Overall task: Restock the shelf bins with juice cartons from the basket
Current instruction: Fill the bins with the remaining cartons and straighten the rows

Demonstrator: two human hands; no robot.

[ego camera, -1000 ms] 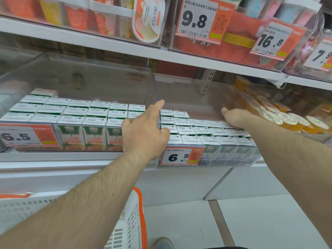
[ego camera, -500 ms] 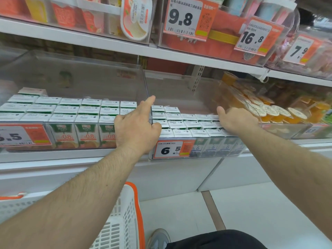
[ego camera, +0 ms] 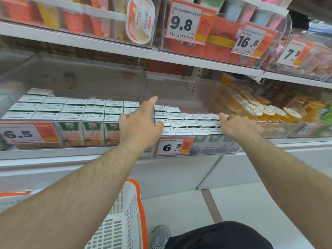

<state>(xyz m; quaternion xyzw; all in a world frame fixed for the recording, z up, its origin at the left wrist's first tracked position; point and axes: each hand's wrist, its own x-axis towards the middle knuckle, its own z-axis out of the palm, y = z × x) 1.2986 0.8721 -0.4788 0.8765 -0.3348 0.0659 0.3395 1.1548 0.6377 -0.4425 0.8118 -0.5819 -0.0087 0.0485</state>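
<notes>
On the lower shelf, two clear plastic bins sit side by side: the left bin is packed with green orange-juice cartons, and the right bin holds blue-fronted juice cartons in rows that stop short of its back wall, so there is room behind them. At the bottom left edge of view your white basket with its orange rim stands on the floor; you cannot tell from here whether any cartons are left in it.

Your left hand grips the near left corner of the right bin, index finger stretched along the divider wall and thumb hooked over the front carton tops. Your right hand has its fingers curled over the bin's right wall, just beside the jelly cups in the neighbouring bin.

The bin's front already overhangs the shelf edge. Pull unevenly or too far and it may tip forward, spilling the front row. Your right knuckles could also nudge the next bin and shift the cups.
</notes>
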